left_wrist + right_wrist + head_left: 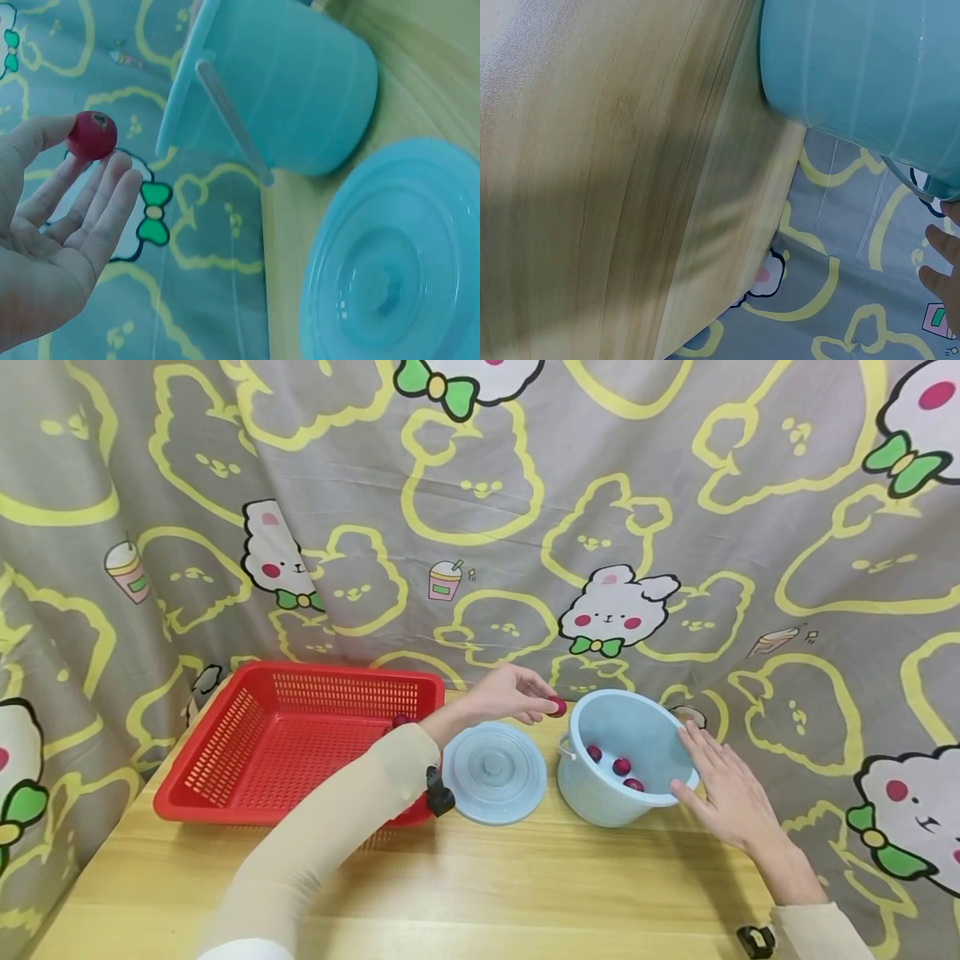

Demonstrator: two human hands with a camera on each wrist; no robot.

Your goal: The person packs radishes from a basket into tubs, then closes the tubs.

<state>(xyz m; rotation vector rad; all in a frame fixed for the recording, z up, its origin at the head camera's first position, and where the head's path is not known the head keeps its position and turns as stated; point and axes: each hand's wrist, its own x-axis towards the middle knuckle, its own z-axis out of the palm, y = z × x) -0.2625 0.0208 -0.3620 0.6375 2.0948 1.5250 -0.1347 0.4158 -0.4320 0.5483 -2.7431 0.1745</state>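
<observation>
My left hand (510, 693) pinches a small dark-red round fruit (92, 136) between thumb and fingertips, just left of the bucket's rim. The other fingers are spread loosely below it in the left wrist view. The light-blue bucket (600, 803) is tilted slightly toward me in the head view, and three similar red fruits (621, 767) lie on its inside. With its fingers extended, my right hand (729, 795) touches the bucket's right rim. In the right wrist view only some fingertips (939, 281) show at the edge.
A red perforated basket (202, 812) stands on the left, with at least one dark-red fruit (401, 721) near its right side, partly behind the left arm. Between basket and bucket, a round blue lid (495, 802) lies on the wooden table (525, 893). A patterned curtain (495, 460) hangs behind.
</observation>
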